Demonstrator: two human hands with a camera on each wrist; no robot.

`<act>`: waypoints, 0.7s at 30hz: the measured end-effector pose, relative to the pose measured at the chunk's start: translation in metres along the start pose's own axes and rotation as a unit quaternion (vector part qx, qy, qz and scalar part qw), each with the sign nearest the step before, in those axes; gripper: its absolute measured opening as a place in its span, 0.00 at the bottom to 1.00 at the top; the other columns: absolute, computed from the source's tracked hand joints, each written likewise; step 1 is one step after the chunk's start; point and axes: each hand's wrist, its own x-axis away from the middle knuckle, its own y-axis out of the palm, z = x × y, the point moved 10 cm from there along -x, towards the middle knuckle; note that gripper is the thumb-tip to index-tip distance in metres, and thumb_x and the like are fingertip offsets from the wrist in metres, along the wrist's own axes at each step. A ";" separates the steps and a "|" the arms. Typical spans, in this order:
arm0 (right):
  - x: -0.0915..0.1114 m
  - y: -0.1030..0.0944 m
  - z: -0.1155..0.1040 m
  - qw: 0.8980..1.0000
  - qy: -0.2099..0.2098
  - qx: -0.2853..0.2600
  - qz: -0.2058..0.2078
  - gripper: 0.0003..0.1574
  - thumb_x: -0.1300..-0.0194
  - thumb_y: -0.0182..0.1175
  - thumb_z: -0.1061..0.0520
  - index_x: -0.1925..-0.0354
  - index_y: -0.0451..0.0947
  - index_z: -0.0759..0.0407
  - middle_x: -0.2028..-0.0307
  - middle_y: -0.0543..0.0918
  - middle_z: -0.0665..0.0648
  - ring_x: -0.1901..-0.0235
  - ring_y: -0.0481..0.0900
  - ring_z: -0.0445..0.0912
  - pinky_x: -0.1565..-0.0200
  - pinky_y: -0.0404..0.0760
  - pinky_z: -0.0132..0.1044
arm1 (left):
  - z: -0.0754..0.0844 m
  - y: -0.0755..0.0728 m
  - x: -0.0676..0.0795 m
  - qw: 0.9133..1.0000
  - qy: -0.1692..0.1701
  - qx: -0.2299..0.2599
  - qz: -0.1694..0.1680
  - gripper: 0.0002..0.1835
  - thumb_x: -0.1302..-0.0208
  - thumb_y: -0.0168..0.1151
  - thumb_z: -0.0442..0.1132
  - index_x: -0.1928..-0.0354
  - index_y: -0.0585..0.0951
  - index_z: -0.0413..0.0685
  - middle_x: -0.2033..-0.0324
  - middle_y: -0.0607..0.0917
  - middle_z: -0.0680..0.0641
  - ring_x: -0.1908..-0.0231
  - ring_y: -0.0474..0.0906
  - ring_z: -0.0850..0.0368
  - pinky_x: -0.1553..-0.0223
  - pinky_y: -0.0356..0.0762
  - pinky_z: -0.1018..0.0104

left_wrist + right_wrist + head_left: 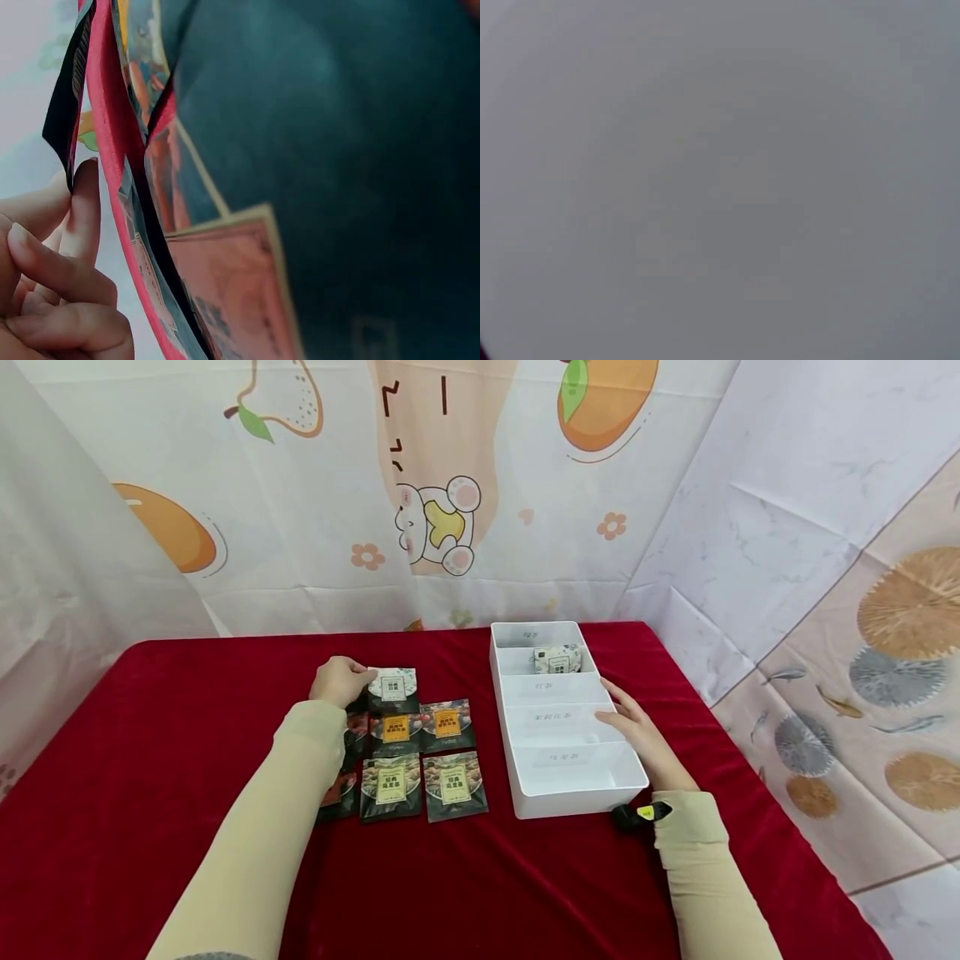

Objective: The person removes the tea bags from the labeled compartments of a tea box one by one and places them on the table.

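Note:
At the back of the sachets, my left hand (339, 682) pinches a white-and-black tea sachet (392, 688) by its left edge. In the left wrist view, the fingertips (86, 180) grip the sachet's dark corner (66, 112), seen edge-on. My right hand (643, 735) holds the right wall of a white divided box (510, 727), its thumb over the rim and other fingers along the outside. One white patterned sachet (558, 659) sits in a rear compartment of the box. The right wrist view is only a grey blur.
Two green-labelled oolong sachets (454, 783) lie nearest me, with two orange-labelled sachets (446, 724) behind them. Red-labelled sachets (341, 795) are partly hidden by my left arm. A red cloth (187, 735) covers the table, and a printed curtain (300, 543) hangs behind it.

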 end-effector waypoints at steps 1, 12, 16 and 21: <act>0.000 0.000 0.000 1.000 0.000 0.001 -0.001 0.43 0.25 0.54 0.49 0.21 0.46 0.40 0.33 0.64 0.57 0.53 0.78 0.37 0.52 0.80 0.31 | 0.000 0.000 0.000 1.000 -0.001 -0.005 0.002 0.20 0.28 0.57 0.48 0.48 0.82 0.37 0.50 0.83 0.34 0.54 0.79 0.41 0.54 0.79 0.49; -0.001 0.002 0.000 1.000 -0.003 0.007 -0.003 0.41 0.25 0.53 0.50 0.21 0.47 0.39 0.34 0.66 0.56 0.53 0.79 0.37 0.52 0.80 0.31 | -0.002 -0.001 -0.003 0.998 -0.015 -0.053 0.003 0.19 0.29 0.58 0.50 0.62 0.85 0.41 0.69 0.86 0.42 0.69 0.79 0.48 0.71 0.75 0.60; -0.002 0.001 0.001 1.000 -0.001 0.004 -0.002 0.42 0.25 0.53 0.50 0.21 0.47 0.39 0.34 0.65 0.55 0.53 0.79 0.37 0.52 0.80 0.31 | -0.002 -0.001 -0.005 0.998 -0.015 -0.054 0.003 0.19 0.28 0.57 0.51 0.64 0.85 0.41 0.70 0.86 0.42 0.69 0.79 0.48 0.71 0.75 0.60; 0.000 0.000 0.000 1.000 -0.002 0.002 -0.001 0.41 0.25 0.54 0.49 0.22 0.48 0.38 0.34 0.65 0.56 0.52 0.79 0.37 0.52 0.80 0.31 | -0.002 0.001 -0.010 0.998 -0.010 -0.057 0.000 0.21 0.28 0.55 0.51 0.72 0.83 0.43 0.80 0.81 0.46 0.74 0.76 0.50 0.73 0.72 0.61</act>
